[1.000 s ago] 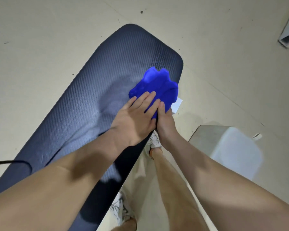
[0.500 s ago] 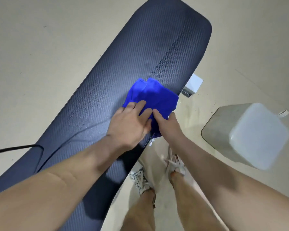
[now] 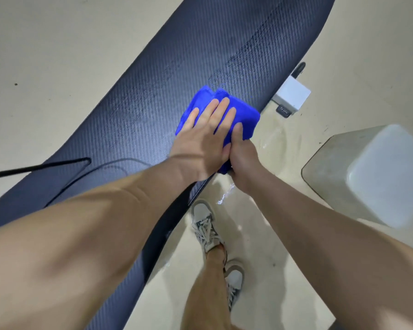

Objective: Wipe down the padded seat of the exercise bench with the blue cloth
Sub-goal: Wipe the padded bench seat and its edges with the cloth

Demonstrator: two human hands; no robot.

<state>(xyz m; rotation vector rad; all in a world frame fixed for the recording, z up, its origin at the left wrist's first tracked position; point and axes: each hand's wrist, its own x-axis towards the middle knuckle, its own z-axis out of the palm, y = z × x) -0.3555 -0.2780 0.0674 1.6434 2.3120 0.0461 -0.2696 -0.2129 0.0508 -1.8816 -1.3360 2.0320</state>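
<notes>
My left hand [image 3: 206,136] has slid further onto the blue cloth [image 3: 244,115] since a moment ago, fingers flat and spread, pressing it to the padded seat [image 3: 177,75] near the edge, while my right hand [image 3: 242,154] grips the cloth's near corner.

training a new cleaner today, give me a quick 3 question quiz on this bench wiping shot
1. True or false: the left hand lies flat on the blue cloth.
2. Which edge of the padded seat is the cloth near? A) the edge by the person's shoes B) the far edge
3. Fill in: the right hand holds the cloth's ____ end.

Key: 1 true; 2 A; 3 near
</notes>
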